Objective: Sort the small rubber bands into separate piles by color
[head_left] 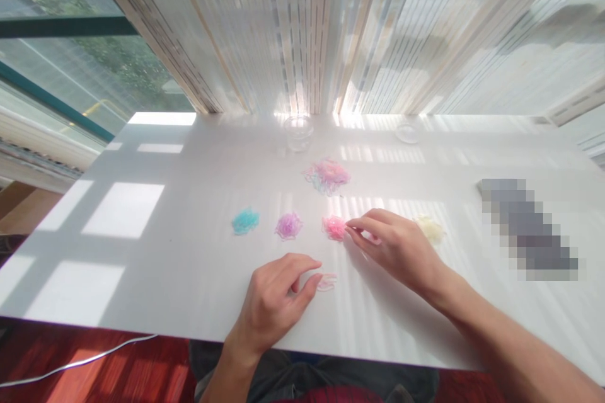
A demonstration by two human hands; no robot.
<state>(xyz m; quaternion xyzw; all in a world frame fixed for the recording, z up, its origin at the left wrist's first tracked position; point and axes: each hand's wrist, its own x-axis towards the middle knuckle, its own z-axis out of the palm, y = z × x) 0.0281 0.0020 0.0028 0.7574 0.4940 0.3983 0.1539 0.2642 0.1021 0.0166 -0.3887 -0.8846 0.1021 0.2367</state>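
Pink pile (335, 228), right hand (346, 227) narrowed at its edge, pinch unclear, left hand (320, 270) parted near pale loops (327, 282)

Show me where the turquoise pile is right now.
In the head view, the turquoise pile lies on the table's left side, just left of the purple pile.

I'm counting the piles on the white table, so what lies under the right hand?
Under the right hand, a little of some pink, glossy strands shows beside the fingers. The hand covers the rest, so the pile's full size can't be seen.
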